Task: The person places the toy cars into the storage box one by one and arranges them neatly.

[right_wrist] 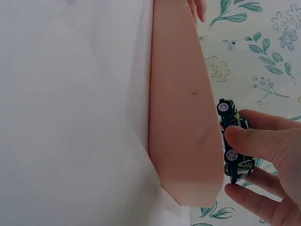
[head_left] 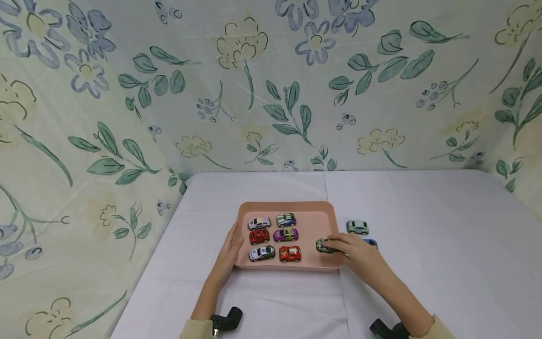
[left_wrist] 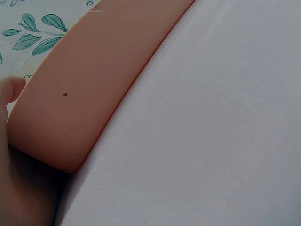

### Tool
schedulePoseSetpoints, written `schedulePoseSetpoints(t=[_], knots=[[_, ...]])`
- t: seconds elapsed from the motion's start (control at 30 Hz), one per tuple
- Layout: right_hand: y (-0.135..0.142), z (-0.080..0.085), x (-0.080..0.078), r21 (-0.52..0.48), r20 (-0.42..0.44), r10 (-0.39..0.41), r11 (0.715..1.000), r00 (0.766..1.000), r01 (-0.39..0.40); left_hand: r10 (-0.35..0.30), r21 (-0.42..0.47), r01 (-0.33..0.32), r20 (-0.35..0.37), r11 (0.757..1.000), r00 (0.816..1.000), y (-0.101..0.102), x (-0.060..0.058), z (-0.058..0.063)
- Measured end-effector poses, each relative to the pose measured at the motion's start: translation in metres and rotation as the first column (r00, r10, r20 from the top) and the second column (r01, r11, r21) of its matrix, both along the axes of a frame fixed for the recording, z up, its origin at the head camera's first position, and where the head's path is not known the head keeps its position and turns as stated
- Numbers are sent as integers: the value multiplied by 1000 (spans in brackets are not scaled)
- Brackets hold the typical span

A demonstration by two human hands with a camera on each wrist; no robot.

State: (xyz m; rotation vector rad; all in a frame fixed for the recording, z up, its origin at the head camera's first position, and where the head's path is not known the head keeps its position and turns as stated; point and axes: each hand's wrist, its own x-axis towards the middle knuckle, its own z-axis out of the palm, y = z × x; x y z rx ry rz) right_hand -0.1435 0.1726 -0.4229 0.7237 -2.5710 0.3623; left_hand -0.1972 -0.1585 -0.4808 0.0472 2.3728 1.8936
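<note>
A pink tray (head_left: 313, 217) lies on the white-covered table. My left hand (head_left: 231, 246) holds its left side, with the thumb at the rim in the left wrist view. Between the thumb and fingers of my right hand (head_left: 361, 254) is a dark toy car with green markings (right_wrist: 237, 162), pinched just above the tray's right part. Several toy cars stand in two columns at the tray's left, among them a purple car (head_left: 285, 235), a red car (head_left: 259, 236) and a silver car (head_left: 261, 253). Whether the held car touches the tray floor I cannot tell.
Right of the tray stands a pale green toy car (head_left: 357, 227). A blue toy car (head_left: 371, 243) is partly hidden behind my right hand. A flower-patterned cloth (head_left: 296, 117) hangs behind the table and along its left side.
</note>
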Motion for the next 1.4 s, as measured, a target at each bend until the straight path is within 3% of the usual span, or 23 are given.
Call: schedulePoseSetpoints(t=[0.27, 0.5, 0.9, 1.07, 1.4], knots=[[-19, -14, -11, 89, 109, 23, 995, 994, -32, 4, -4, -4, 4, 1000, 1000, 1, 0, -2], [-26, -15, -18, 165, 237, 7, 985, 971, -48, 12, -9, -12, 8, 1000, 1000, 1, 2, 0], [-26, -11, -30, 151, 377, 73, 979, 923, -139, 10, -6, -10, 10, 1000, 1000, 1, 2, 1], [-22, -10, -30, 138, 383, 89, 979, 919, -152, 11, -13, -10, 10, 1000, 1000, 0, 3, 3], [-16, -7, -21, 50, 222, 103, 992, 969, -117, 15, -14, -15, 17, 1000, 1000, 1, 3, 1]])
